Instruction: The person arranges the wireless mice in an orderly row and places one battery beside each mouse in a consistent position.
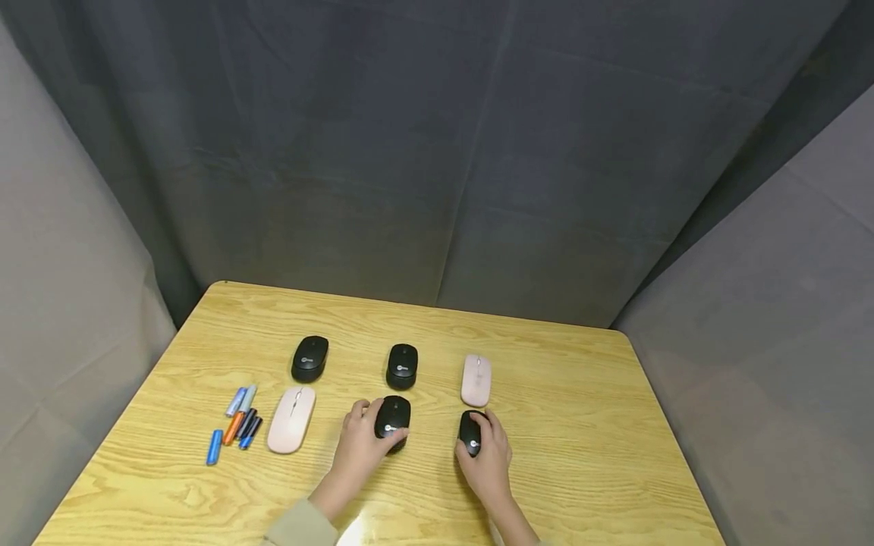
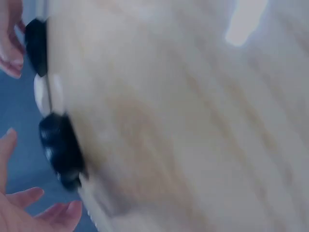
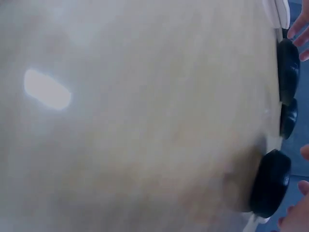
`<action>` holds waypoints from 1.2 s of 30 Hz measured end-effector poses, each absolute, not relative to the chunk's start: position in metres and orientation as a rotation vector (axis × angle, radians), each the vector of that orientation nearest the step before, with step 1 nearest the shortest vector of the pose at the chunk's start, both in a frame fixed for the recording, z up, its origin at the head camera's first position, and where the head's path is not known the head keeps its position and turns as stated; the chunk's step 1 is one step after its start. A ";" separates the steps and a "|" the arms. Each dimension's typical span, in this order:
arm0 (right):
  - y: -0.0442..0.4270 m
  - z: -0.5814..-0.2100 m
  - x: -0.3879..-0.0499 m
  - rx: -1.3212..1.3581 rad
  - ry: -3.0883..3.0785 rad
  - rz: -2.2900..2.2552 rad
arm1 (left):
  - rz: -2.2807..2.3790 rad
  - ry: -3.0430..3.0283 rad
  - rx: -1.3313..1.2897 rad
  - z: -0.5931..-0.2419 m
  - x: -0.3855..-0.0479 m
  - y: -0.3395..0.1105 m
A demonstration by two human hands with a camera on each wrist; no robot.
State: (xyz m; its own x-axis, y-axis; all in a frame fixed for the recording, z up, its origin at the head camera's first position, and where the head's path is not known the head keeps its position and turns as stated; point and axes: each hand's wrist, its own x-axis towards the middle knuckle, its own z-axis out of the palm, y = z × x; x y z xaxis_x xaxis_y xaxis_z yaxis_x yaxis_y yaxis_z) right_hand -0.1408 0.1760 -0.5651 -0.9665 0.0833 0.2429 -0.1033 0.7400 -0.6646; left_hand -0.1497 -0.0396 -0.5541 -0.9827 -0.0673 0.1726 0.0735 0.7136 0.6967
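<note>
In the head view my left hand is over a black mouse, thumb across its near right side and fingertips by its left edge. The left wrist view shows this hand's fingers spread, a gap between them and the black mouse. Farther right, my right hand straddles a smaller-looking black mouse, thumb on the left, fingers at the upper right. In the right wrist view that hand is apart from the black mouse. Their palms' undersides are hidden in the head view.
Behind stand two more black mice and a pale pink mouse. To the left lie a larger pale pink mouse and several short markers, one orange, one blue. Dark curtain borders the wooden table.
</note>
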 end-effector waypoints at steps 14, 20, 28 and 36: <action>0.116 -0.530 -0.185 0.226 -2.455 1.372 | -1.004 -2.411 0.163 -0.530 -0.161 -0.135; 0.079 -0.518 -0.205 0.300 -2.469 1.486 | -0.968 -2.406 0.302 -0.535 -0.161 -0.178; 0.033 -0.516 -0.225 0.326 -2.576 1.562 | -0.975 -2.566 0.344 -0.539 -0.162 -0.219; -0.001 -0.529 -0.234 0.198 -2.695 1.612 | -0.942 -2.627 0.443 -0.545 -0.163 -0.234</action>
